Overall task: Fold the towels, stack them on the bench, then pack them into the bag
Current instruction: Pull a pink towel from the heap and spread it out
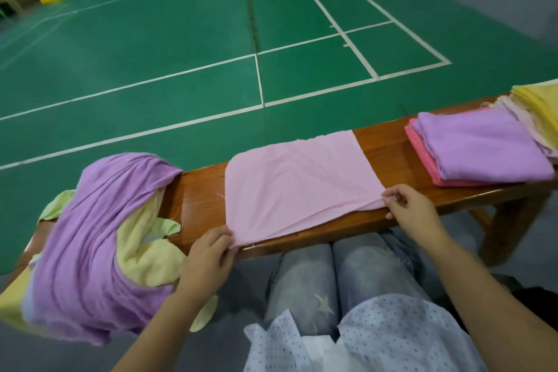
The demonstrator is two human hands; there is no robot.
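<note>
A light pink towel (296,181) lies flat across the middle of the wooden bench (199,196). My left hand (208,260) pinches its near left corner at the bench's front edge. My right hand (413,211) pinches its near right corner. To the right sits a folded stack, a purple towel (480,145) on top of a darker pink towel (422,157). A heap of unfolded towels covers the bench's left end, with a purple one (99,235) draped over pale yellow-green ones (145,254).
More folded yellow and pale pink towels (540,112) sit at the bench's far right end. Beyond the bench stretches a green sports court floor (181,39) with white lines. My knees in jeans (332,275) are right below the bench's front edge.
</note>
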